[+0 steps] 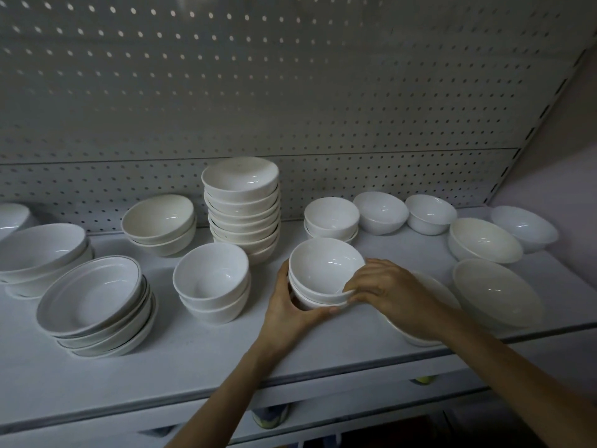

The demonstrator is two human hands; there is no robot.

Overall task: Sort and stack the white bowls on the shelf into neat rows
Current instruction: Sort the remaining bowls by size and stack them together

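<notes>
A short stack of small white bowls stands mid-shelf, and both my hands grip it. My left hand wraps its left side and base. My right hand clasps the right rim. To its left stands a similar short stack of bowls. Behind that rises a tall stack of several bowls. A stack of wide rimmed dishes sits front left. Under my right wrist lies a wide shallow bowl, partly hidden.
More bowls stand along the white shelf: a pair at the back left, large ones far left, several single bowls at the back right and big ones front right. A pegboard wall backs the shelf.
</notes>
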